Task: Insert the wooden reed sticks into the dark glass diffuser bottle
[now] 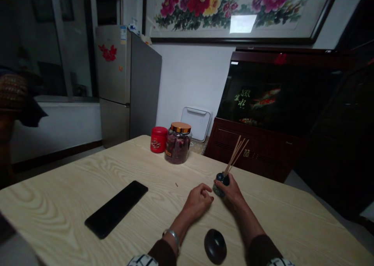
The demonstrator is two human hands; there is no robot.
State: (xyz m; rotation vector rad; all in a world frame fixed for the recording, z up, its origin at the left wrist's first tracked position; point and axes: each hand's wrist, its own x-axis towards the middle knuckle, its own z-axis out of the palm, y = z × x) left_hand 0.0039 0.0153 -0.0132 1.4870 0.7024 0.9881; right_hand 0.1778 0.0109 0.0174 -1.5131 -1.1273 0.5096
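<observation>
My right hand [233,190] is wrapped round a small dark glass reed diffuser bottle [219,188] on the wooden table. Several thin reed sticks [236,155] rise from its neck and lean to the right. Just left of the bottle is my left hand [199,199], fingers loosely bent and a little apart, with nothing visible in them. Its fingertips are close to the glass; I cannot tell whether they touch it. Between my forearms lies a dark, glossy, rounded object [215,247] with a hollow in its top.
A long black tray-like slab [117,209] lies on the table [58,195] at the left. At the far edge stand a red jar [159,140] and a clear jar with a copper-coloured lid [177,147]. Behind are a fridge [146,86] and a dark aquarium cabinet [251,149].
</observation>
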